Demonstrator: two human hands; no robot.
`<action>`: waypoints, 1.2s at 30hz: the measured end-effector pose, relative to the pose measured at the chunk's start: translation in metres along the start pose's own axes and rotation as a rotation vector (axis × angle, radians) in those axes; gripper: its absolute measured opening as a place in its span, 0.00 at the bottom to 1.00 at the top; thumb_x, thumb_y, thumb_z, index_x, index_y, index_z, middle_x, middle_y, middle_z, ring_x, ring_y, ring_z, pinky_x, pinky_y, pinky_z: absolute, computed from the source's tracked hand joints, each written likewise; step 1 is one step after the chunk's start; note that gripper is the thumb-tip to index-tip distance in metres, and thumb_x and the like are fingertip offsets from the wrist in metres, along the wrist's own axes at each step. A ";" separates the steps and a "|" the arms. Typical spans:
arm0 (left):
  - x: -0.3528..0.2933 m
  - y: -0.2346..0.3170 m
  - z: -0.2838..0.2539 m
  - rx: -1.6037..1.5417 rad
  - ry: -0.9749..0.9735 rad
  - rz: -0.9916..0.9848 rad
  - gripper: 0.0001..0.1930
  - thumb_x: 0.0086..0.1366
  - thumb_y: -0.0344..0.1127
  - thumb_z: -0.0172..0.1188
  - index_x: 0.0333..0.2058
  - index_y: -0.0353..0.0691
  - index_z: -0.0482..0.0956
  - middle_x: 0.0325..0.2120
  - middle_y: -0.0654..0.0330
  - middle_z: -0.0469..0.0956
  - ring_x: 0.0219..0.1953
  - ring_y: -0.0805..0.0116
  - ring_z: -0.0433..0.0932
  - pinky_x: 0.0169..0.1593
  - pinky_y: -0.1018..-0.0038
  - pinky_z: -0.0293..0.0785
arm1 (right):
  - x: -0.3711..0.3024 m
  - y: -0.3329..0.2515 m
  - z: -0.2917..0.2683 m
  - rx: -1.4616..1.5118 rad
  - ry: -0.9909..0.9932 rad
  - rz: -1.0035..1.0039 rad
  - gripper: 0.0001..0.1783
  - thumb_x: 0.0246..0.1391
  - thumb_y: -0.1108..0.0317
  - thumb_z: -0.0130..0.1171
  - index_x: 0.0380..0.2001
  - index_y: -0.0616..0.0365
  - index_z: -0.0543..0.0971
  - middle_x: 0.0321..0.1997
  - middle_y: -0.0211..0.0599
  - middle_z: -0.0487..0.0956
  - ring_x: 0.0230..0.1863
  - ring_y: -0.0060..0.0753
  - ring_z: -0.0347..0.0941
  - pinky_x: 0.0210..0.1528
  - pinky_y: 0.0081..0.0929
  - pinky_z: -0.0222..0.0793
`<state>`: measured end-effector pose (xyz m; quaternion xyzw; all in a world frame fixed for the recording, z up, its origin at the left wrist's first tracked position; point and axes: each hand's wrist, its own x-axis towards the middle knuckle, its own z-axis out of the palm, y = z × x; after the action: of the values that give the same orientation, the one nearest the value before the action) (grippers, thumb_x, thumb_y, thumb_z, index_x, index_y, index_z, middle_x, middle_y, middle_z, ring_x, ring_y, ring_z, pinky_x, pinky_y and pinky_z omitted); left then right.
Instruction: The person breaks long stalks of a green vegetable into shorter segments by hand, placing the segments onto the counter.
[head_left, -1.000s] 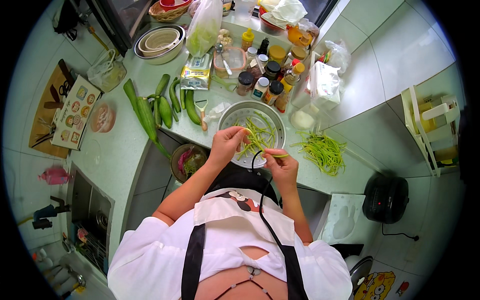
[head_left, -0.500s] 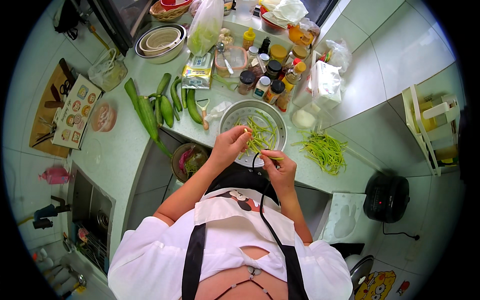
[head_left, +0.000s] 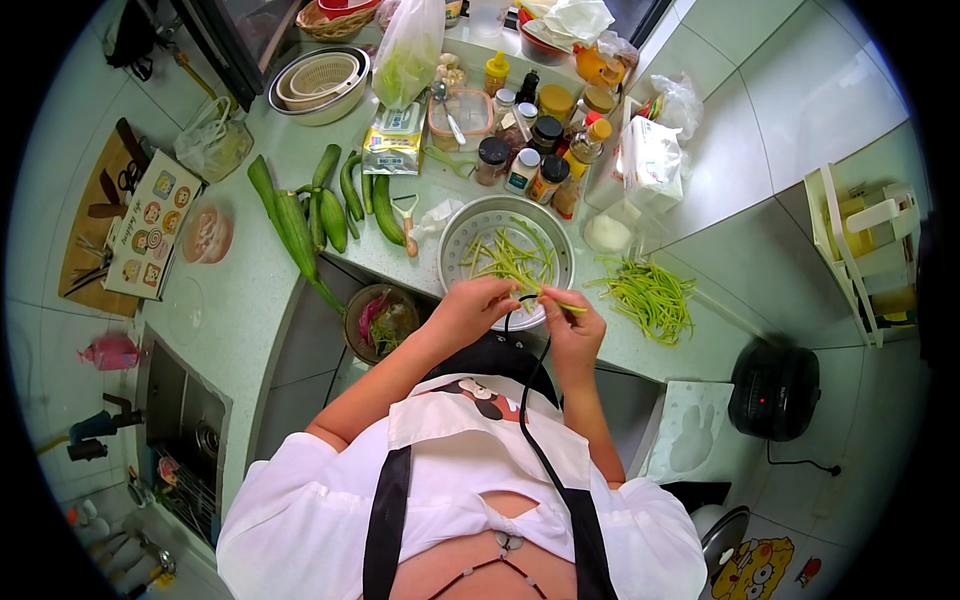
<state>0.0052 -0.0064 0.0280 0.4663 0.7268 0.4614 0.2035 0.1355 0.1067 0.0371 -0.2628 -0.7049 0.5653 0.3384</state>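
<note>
Over the near rim of a round metal colander (head_left: 453,232), my two hands are close together. My right hand (head_left: 574,335) is closed around a thin green stem (head_left: 573,308), whose end sticks out past the fingers. My left hand (head_left: 470,312) pinches at the same stem's other side, fingertips close to the right ones; exactly what it grips is partly hidden. Short lengths of green stem (head_left: 512,255) lie loose in the colander. To its right, a heap of long green stems (head_left: 648,298) rests on the counter.
Left of the colander lie a peeler (head_left: 408,230) and several green gourds (head_left: 295,225). A scrap bin (head_left: 372,325) stands below the counter edge. Jars and bottles (head_left: 535,150) crowd the back. A black cooker (head_left: 773,392) sits at right; a sink (head_left: 185,420) is at left.
My left hand has come down and right, away from over the colander's middle, to meet my right hand. The right hand has shifted slightly right, still with the stem.
</note>
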 end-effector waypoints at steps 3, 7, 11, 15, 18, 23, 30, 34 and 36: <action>-0.009 -0.018 0.003 0.032 -0.090 0.089 0.10 0.58 0.32 0.59 0.39 0.39 0.79 0.29 0.53 0.77 0.32 0.54 0.76 0.37 0.68 0.73 | 0.008 0.009 -0.008 -0.010 0.090 0.009 0.07 0.50 0.74 0.63 0.34 0.60 0.81 0.21 0.23 0.73 0.20 0.11 0.61 0.22 0.12 0.55; -0.027 -0.033 -0.005 0.129 -0.071 -0.034 0.10 0.57 0.34 0.59 0.38 0.40 0.79 0.30 0.54 0.77 0.34 0.54 0.76 0.39 0.67 0.72 | 0.021 0.034 -0.020 -0.105 0.137 0.051 0.07 0.50 0.73 0.63 0.34 0.59 0.81 0.17 0.19 0.69 0.19 0.10 0.57 0.21 0.13 0.51; -0.046 -0.049 -0.031 0.406 -0.018 -0.256 0.10 0.57 0.37 0.58 0.37 0.41 0.80 0.31 0.54 0.77 0.37 0.53 0.76 0.40 0.64 0.72 | 0.033 0.057 -0.027 -0.319 0.037 0.076 0.12 0.48 0.73 0.61 0.39 0.59 0.80 0.21 0.29 0.77 0.21 0.16 0.69 0.24 0.17 0.63; -0.074 -0.087 -0.051 0.529 0.078 -0.423 0.12 0.56 0.39 0.59 0.37 0.42 0.79 0.33 0.56 0.77 0.37 0.53 0.76 0.40 0.63 0.72 | 0.043 0.075 -0.025 -0.428 -0.179 0.124 0.18 0.49 0.72 0.58 0.46 0.58 0.76 0.30 0.39 0.81 0.26 0.25 0.76 0.30 0.23 0.71; -0.085 -0.100 -0.063 0.610 0.058 -0.579 0.11 0.57 0.40 0.59 0.36 0.42 0.79 0.34 0.56 0.76 0.38 0.53 0.76 0.40 0.62 0.71 | 0.043 0.092 -0.031 -0.486 -0.224 0.149 0.18 0.51 0.73 0.55 0.47 0.59 0.76 0.31 0.37 0.81 0.23 0.20 0.74 0.27 0.20 0.70; -0.095 -0.117 -0.062 0.633 0.118 -0.609 0.10 0.57 0.40 0.59 0.35 0.43 0.79 0.31 0.56 0.75 0.37 0.54 0.76 0.39 0.61 0.71 | 0.033 0.094 -0.058 -0.384 -0.115 0.280 0.15 0.51 0.72 0.54 0.43 0.59 0.77 0.30 0.38 0.81 0.24 0.27 0.75 0.28 0.24 0.71; -0.068 -0.094 -0.043 0.486 0.076 -0.552 0.11 0.58 0.40 0.58 0.36 0.42 0.79 0.33 0.56 0.77 0.37 0.53 0.76 0.39 0.63 0.71 | 0.011 0.154 -0.124 -0.667 0.072 0.305 0.11 0.50 0.68 0.57 0.39 0.52 0.79 0.33 0.39 0.80 0.31 0.39 0.76 0.35 0.33 0.71; -0.053 -0.077 -0.032 0.400 0.075 -0.457 0.11 0.58 0.38 0.58 0.37 0.40 0.79 0.33 0.53 0.78 0.36 0.53 0.77 0.40 0.64 0.72 | 0.005 0.161 -0.151 -0.938 0.185 0.293 0.09 0.48 0.67 0.59 0.36 0.50 0.79 0.37 0.37 0.77 0.39 0.43 0.74 0.40 0.37 0.70; -0.047 -0.073 -0.029 0.405 0.044 -0.444 0.11 0.58 0.38 0.58 0.37 0.39 0.79 0.33 0.52 0.78 0.36 0.52 0.77 0.40 0.65 0.71 | 0.007 0.162 -0.155 -0.992 0.147 0.308 0.10 0.47 0.67 0.59 0.37 0.50 0.78 0.37 0.37 0.77 0.39 0.44 0.74 0.39 0.38 0.70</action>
<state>-0.0285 -0.0709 -0.0267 0.3171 0.8925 0.2612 0.1864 0.2493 0.2442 -0.0993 -0.5311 -0.8154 0.1865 0.1349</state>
